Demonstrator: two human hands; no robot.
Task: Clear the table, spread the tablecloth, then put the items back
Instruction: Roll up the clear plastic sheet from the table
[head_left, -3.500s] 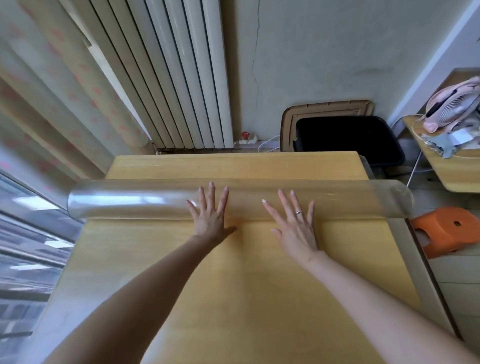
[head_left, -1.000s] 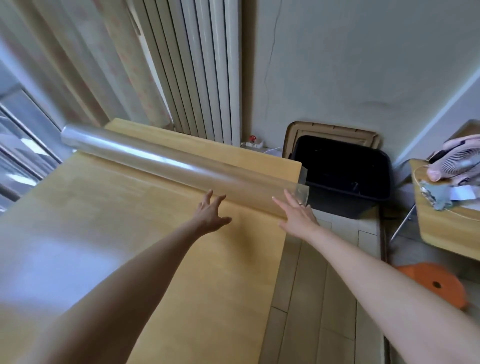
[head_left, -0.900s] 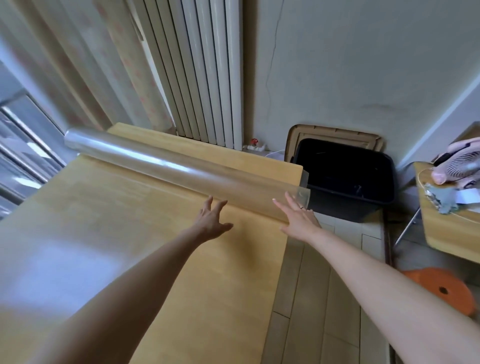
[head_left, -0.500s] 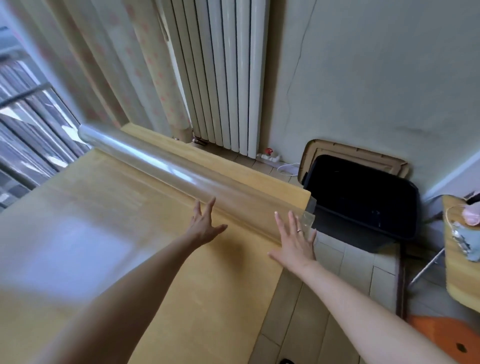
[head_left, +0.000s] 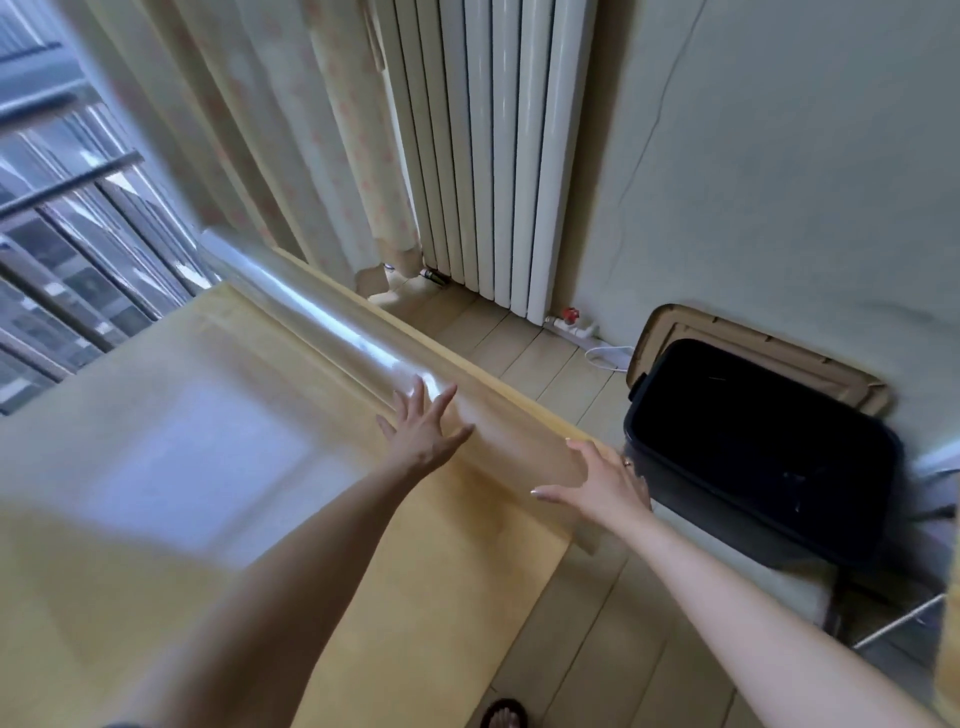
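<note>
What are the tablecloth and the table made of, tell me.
Tablecloth: clear, glossy soft plastic, likely vinyl; the wood shows through it and light glares off its roll. Table: smooth yellowish wood or laminate; the blur hides any grain.

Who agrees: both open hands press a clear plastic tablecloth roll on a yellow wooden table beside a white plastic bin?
No: the head view shows a black plastic bin, not white. Left hand, right hand, clear plastic tablecloth roll and yellow wooden table are right.
</note>
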